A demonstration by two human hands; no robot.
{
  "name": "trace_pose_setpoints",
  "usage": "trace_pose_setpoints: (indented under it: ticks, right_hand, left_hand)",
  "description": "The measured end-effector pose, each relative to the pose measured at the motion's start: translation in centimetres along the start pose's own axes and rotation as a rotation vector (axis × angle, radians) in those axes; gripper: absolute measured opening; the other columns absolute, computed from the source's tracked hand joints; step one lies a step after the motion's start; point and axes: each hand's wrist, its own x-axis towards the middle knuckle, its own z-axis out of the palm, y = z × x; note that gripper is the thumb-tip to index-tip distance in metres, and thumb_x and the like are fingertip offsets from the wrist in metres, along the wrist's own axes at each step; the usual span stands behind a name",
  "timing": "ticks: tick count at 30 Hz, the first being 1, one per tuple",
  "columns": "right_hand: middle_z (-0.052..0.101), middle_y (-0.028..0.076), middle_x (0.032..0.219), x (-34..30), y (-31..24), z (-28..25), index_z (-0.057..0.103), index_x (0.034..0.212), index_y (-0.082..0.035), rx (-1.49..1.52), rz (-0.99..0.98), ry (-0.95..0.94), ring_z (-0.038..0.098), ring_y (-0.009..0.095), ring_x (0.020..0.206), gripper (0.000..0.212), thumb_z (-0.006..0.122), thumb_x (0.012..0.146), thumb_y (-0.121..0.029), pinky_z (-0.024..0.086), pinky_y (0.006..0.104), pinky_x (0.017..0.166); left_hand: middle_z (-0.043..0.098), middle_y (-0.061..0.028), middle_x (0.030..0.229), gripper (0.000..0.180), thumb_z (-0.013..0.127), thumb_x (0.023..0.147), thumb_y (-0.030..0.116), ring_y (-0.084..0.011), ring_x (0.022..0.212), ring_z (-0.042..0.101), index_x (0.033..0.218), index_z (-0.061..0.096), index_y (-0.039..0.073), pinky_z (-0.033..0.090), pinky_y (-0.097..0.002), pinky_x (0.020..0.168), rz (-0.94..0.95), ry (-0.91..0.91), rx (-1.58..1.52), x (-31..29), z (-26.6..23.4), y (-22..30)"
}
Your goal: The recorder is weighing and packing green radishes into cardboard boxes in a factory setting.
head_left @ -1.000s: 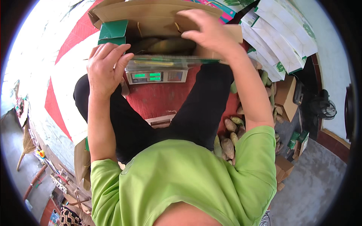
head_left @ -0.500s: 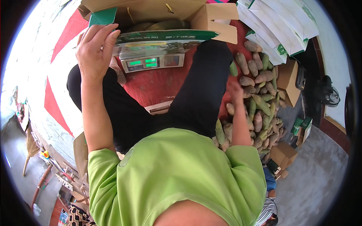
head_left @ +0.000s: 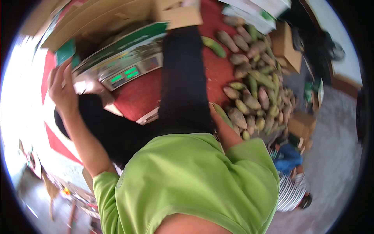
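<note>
A printed cardboard box [head_left: 124, 43] with a green band stands on a white weighing scale [head_left: 121, 79], whose display glows green. Dark oblong shapes show dimly inside it. Next to the box's green corner flap [head_left: 65, 52] is my left hand [head_left: 63, 87], its fingers stretched up and apart, slightly blurred; whether the fingertips touch the flap is unclear. My right hand [head_left: 214, 114] is low beside my right thigh, at the near edge of a heap of oblong brown and green produce [head_left: 251, 99]. A long green piece [head_left: 223, 116] lies right beside that hand, whose fingers are mostly hidden.
One curved green piece [head_left: 214, 46] lies apart on the red mat [head_left: 216, 76]. Behind the heap are white cartons [head_left: 249, 17] and a brown box [head_left: 287, 46]. Another person in a striped shirt [head_left: 290, 191] is at the lower right, near a second brown box [head_left: 302, 125].
My view has turned, shifting the box and scale left. My left fingers have loosened from their pinch at the flap. My right hand has drawn back from over the heap to beside my thigh.
</note>
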Motion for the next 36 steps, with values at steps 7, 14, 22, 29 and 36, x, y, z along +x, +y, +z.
trace_pose_setpoints:
  ticks: [7,14,22,29,36]
  right_hand:
    - [0.067,0.016,0.093,-3.4,-15.4,4.1,0.069,0.090,-0.010,-1.059,-0.014,-0.187,0.066,0.033,0.087,0.036,0.058,0.078,-0.041,0.053,0.0427,0.076]
    - [0.068,0.019,0.095,-6.6,-11.5,5.5,0.071,0.092,-0.010,-0.645,0.259,0.094,0.066,0.032,0.095,0.036,0.058,0.077,-0.039,0.051,0.0425,0.083]
    - [0.068,0.010,0.083,-13.3,-9.2,1.8,0.072,0.091,-0.008,-0.420,0.366,0.206,0.067,0.020,0.068,0.023,0.060,0.078,-0.023,0.054,0.0325,0.064]
    - [0.062,0.017,0.115,-18.2,-9.5,-4.7,0.066,0.108,-0.011,-0.664,0.766,0.775,0.058,0.034,0.107,0.039,0.071,0.072,-0.024,0.047,0.0440,0.092]
    - [0.048,0.018,0.136,-20.0,-7.4,-7.0,0.037,0.141,-0.013,-0.793,0.985,0.488,0.043,0.032,0.130,0.090,0.079,0.064,-0.033,0.039,0.0420,0.106]
  left_hand:
    - [0.068,-0.0093,0.093,0.018,0.055,0.095,0.005,-0.0178,0.083,0.065,0.103,0.069,-0.002,0.053,-0.0274,0.073,0.025,-0.044,0.094,-1.0,-1.5,-2.0]
    - [0.067,-0.0084,0.094,0.021,0.053,0.097,0.010,-0.0165,0.084,0.064,0.105,0.070,0.000,0.054,-0.0273,0.074,0.078,-0.085,0.089,-0.6,-0.5,-2.6]
    - [0.067,-0.0094,0.096,0.025,0.051,0.099,0.015,-0.0175,0.088,0.065,0.105,0.070,0.001,0.054,-0.0272,0.076,0.067,-0.095,0.157,-0.6,-0.6,-3.0]
    - [0.067,-0.0104,0.096,0.025,0.052,0.099,0.015,-0.0185,0.090,0.064,0.104,0.070,-0.001,0.053,-0.0287,0.080,0.041,-0.085,0.198,-0.5,-0.6,-1.7]
    - [0.066,-0.0128,0.095,0.019,0.052,0.096,0.004,-0.0192,0.085,0.063,0.103,0.068,-0.004,0.053,-0.0287,0.075,0.035,-0.039,0.052,-0.9,0.3,-2.4]
